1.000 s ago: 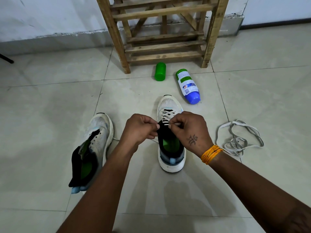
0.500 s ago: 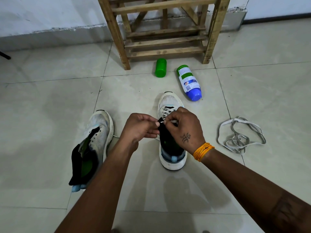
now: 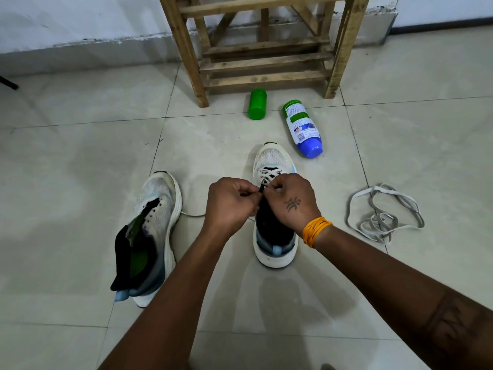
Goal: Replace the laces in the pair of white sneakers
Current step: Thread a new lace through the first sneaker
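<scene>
Two white sneakers stand on the tiled floor. The right sneaker (image 3: 272,158) points away from me, and a white lace (image 3: 269,174) crosses its lower eyelets. My left hand (image 3: 230,201) and my right hand (image 3: 290,200) meet over its tongue, fingers curled, each pinching the lace at the upper eyelets. The lace ends are hidden between my fingers. The left sneaker (image 3: 157,206) sits unlaced at the left, its black tongue pulled open. A thin white lace strand (image 3: 192,214) trails on the floor between the shoes.
A loose grey-white lace (image 3: 384,214) lies tangled on the floor at the right. A green cap (image 3: 257,104) and a blue-and-green bottle (image 3: 302,128) lie beyond the shoe. A wooden rack (image 3: 264,46) stands against the wall.
Both hands have stayed on the right sneaker's lacing and shifted slightly toward each other. The view has tilted down a little. The sneakers have not moved.
</scene>
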